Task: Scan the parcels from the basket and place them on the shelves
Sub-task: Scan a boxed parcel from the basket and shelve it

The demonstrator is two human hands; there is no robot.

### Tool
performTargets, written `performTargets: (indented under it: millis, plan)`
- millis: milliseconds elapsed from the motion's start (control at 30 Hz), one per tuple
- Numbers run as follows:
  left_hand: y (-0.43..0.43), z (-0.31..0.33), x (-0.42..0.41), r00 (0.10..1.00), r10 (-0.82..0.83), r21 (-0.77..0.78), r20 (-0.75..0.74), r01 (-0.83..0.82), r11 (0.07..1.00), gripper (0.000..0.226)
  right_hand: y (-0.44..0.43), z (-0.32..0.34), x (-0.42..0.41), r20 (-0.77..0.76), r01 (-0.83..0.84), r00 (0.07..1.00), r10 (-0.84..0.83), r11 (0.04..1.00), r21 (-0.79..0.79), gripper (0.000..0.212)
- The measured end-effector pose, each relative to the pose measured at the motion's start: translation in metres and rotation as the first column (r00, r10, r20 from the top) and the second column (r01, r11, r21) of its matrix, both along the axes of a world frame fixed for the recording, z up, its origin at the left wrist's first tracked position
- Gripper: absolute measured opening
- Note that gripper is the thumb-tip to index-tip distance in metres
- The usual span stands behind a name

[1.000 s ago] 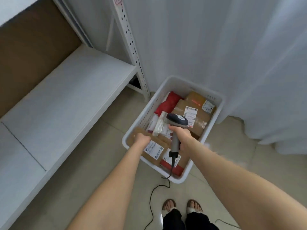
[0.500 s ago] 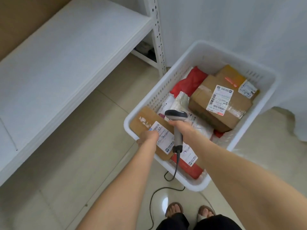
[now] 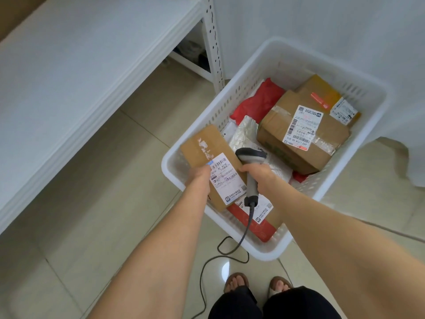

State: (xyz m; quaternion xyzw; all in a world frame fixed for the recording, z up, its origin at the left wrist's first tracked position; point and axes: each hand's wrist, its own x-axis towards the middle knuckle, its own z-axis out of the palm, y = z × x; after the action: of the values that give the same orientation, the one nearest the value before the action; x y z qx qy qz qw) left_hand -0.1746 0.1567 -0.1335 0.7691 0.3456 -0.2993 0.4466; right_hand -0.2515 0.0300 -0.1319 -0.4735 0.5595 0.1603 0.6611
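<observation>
Tiled floor (image 3: 115, 180) carrying white basket (image 3: 379, 93); we're standing over it. Left hand (image 3: 199, 178) pinching flat brown parcel (image 3: 207, 143) at near edge, holding it tilted above basket's near-left corner. Right hand (image 3: 259, 176) curling round scanner (image 3: 250, 155) handle, head sitting just beside label (image 3: 226, 180). We're judging best move: turning barcode (image 3: 218, 163) square to scanner window, grip clear of bars, cable (image 3: 247, 226) hanging slack. White shelf (image 3: 80, 65) waiting left; pale curtain (image 3: 345, 31) hanging behind.

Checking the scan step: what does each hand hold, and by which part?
The left hand holds the flat brown parcel by its near left edge, beside the label. The right hand holds the scanner by its grip, below the head.
</observation>
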Motion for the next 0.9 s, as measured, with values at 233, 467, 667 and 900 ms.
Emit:
performTargets:
  millis: [233,467,667,900]
  plan:
    - [-0.013,0.047,-0.001,0.996,-0.035,-0.125,0.077,0.044,0.991,0.022,-0.005,0.037,-0.005,0.051,0.161,0.985,-0.165,0.985,0.064,0.040]
    - [-0.023,0.199,0.015,0.962,-0.123,-0.169,0.243,0.167,0.971,0.043,-0.019,0.177,0.010,0.183,0.263,0.941,-0.285,0.955,0.138,0.056]
    - [-0.017,0.366,0.024,0.898,-0.223,-0.250,0.379,0.332,0.910,0.067,-0.016,0.331,0.012,0.275,0.328,0.877,-0.395,0.909,0.258,0.044]
    - [-0.005,0.531,0.023,0.841,-0.343,-0.231,0.419,0.464,0.855,0.070,-0.013,0.493,0.007,0.387,0.317,0.834,-0.394,0.915,0.248,0.033]
